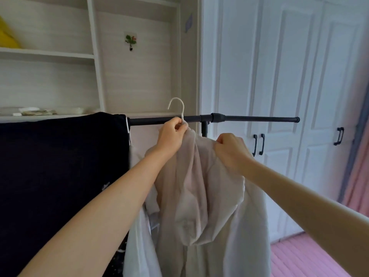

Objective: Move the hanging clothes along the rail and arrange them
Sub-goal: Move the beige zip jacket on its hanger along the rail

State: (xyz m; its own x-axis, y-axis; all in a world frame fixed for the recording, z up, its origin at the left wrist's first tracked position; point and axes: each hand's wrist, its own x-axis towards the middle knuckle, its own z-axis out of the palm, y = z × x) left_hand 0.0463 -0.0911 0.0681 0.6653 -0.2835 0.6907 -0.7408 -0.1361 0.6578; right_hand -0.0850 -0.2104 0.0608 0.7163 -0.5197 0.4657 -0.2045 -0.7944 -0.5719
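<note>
A black rail (pixel 249 118) runs across the middle, its right end bare. A cream hooded garment (pixel 201 188) hangs from a white hanger (pixel 178 105) whose hook stands above the rail, off it. My left hand (pixel 171 134) grips the hanger's neck and the collar just in front of the rail. My right hand (pixel 232 151) pinches the garment's right shoulder fabric. A black garment (pixel 60 168) hangs on the rail at the left, with a white garment (pixel 137 236) beside it.
White wardrobe doors (pixel 289 76) with black handles stand behind the rail's right end. Open shelves (pixel 48 54) fill the wall at the left. A pink curtain (pixel 359 166) and pink floor (pixel 319 254) lie at the right.
</note>
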